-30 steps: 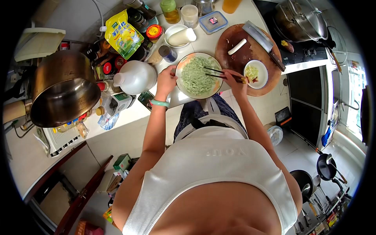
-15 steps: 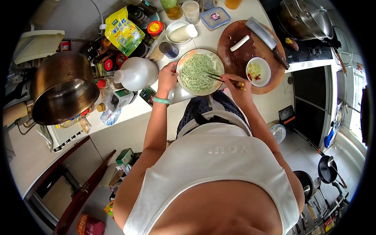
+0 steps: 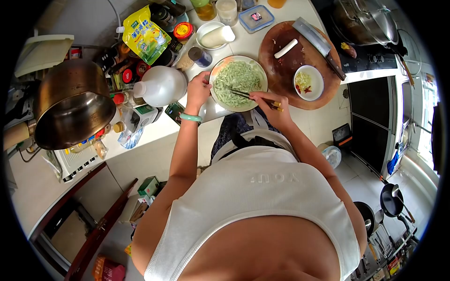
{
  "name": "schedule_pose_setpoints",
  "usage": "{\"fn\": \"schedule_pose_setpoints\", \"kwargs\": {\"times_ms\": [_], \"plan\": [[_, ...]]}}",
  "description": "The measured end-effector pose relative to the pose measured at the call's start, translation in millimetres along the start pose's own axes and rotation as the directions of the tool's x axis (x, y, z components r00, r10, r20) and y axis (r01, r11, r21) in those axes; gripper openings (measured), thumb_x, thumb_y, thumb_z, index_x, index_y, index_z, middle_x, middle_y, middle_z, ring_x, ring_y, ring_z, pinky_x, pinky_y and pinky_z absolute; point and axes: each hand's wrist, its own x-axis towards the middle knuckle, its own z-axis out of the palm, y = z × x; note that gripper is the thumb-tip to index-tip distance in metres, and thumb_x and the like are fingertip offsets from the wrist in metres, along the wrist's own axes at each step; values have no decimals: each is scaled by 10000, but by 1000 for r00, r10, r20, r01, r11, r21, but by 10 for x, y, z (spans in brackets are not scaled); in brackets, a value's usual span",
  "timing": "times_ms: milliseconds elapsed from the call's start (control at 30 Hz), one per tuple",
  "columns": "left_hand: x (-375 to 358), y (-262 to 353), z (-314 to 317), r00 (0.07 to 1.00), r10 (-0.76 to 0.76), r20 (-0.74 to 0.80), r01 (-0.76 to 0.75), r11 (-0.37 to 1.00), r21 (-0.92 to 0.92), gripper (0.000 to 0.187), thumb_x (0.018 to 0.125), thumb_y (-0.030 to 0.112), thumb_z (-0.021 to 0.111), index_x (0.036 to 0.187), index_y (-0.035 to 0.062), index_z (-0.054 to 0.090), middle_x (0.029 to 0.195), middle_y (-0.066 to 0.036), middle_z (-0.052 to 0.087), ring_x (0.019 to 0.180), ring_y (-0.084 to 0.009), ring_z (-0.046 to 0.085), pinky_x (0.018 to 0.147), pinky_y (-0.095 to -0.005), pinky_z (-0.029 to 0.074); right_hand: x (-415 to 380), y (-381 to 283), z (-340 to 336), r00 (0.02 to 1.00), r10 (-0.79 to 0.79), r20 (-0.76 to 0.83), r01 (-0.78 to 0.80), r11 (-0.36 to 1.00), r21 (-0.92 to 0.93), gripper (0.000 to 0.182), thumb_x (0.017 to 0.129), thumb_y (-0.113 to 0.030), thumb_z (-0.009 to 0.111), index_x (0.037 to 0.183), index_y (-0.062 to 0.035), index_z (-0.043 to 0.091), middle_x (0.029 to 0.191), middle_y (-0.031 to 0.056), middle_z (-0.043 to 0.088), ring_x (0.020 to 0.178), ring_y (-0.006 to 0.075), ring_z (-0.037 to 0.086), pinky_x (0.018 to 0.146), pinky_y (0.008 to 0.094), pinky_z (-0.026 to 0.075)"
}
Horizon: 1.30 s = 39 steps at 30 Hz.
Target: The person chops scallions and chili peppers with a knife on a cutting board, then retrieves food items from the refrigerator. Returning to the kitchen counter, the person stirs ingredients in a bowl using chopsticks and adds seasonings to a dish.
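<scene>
A wide bowl [image 3: 263, 75] at the counter's front edge holds a pale green, flour-dusted chopped mixture [image 3: 236, 82]. My left hand [image 3: 199, 89] grips the bowl's left rim, its thumb and fingers closed on the edge. In my right hand [image 3: 273, 109] is a pair of dark chopsticks [image 3: 243, 94], held near their gold-coloured ends, with the tips in the mixture. To the right lies a round wooden cutting board [image 3: 276, 70]. On it are a cleaver [image 3: 313, 41], a white stalk piece [image 3: 286, 48] and a small white bowl [image 3: 318, 84] with chopped garlic and red bits.
Left of the bowl stand a large white plastic jug [image 3: 161, 86], a dark-capped jar [image 3: 200, 57] and a phone [image 3: 175, 112]. Behind are a small bowl [image 3: 206, 29] with a white piece and a lidded plastic box [image 3: 256, 18]. A steel pot [image 3: 363, 23] sits on the stove at right.
The chopstick tips have moved left through the mixture, and my right hand has shifted left and slightly down. My left hand stays on the rim. The whole view has shifted slightly.
</scene>
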Motion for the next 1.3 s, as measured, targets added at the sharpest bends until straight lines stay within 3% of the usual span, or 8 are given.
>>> {"fn": "schedule_pose_setpoints", "kwargs": {"times_ms": [100,200,433,600,833,1033,1100,1300], "plan": [[-3,9,20,1000,-9,-10,9,1000,-22,399,745,-37,669,1124,76,613,815,-117,657,646,-227,659,576,-343,542,-53,11,-16,995,5,104,-3,1000,-21,157,858,-34,637,1001,12,684,965,134,703,839,165,665,758,274,519],[-8,26,6,1000,-8,-16,8,1000,-24,396,746,-40,667,1121,74,613,815,-115,657,638,-224,659,571,-343,542,91,95,-67,976,-214,41,218,952,-215,158,840,-3,625,989,13,673,955,153,690,849,265,681,766,301,525],[-10,42,-5,1000,-18,-10,18,999,-43,396,748,-57,658,1121,67,611,804,-113,656,635,-212,660,547,-335,543,262,-185,-270,960,-269,-73,232,917,-325,155,822,11,644,974,7,672,967,146,686,862,251,669,765,313,520],[-29,101,-22,999,-34,-9,33,999,-28,401,749,-60,656,1128,65,610,801,-112,656,621,-206,657,543,-332,541,381,294,-190,964,-265,-5,261,952,-158,159,828,-13,658,981,26,664,986,139,689,887,255,669,797,307,517],[-16,75,-8,1000,-26,-9,26,999,-32,399,753,-58,653,1132,60,608,794,-108,657,603,-200,651,533,-325,537,123,44,-312,940,-258,222,305,927,-216,161,817,-17,671,975,15,679,977,151,692,876,254,675,786,312,527],[1,41,-1,1000,-23,-1,22,999,-39,399,755,-59,649,1134,58,607,797,-109,658,603,-201,653,533,-324,538,305,-43,-361,969,-239,-71,202,921,-333,139,826,-10,662,962,23,668,940,133,692,836,224,670,760,297,516],[5,35,-13,1000,-19,13,20,1000,-10,408,770,-71,634,1155,60,597,818,-100,647,632,-189,661,532,-308,554,334,165,-285,969,-190,-157,154,964,-216,124,839,-17,656,953,33,658,942,141,690,839,202,664,762,292,511],[2,60,-14,1000,-21,18,20,1000,9,413,783,-83,619,1170,58,589,831,-92,636,646,-179,666,526,-295,566,143,57,-162,988,-133,85,139,988,-66,158,846,-27,652,991,34,667,950,149,689,858,194,654,779,290,507]]}}
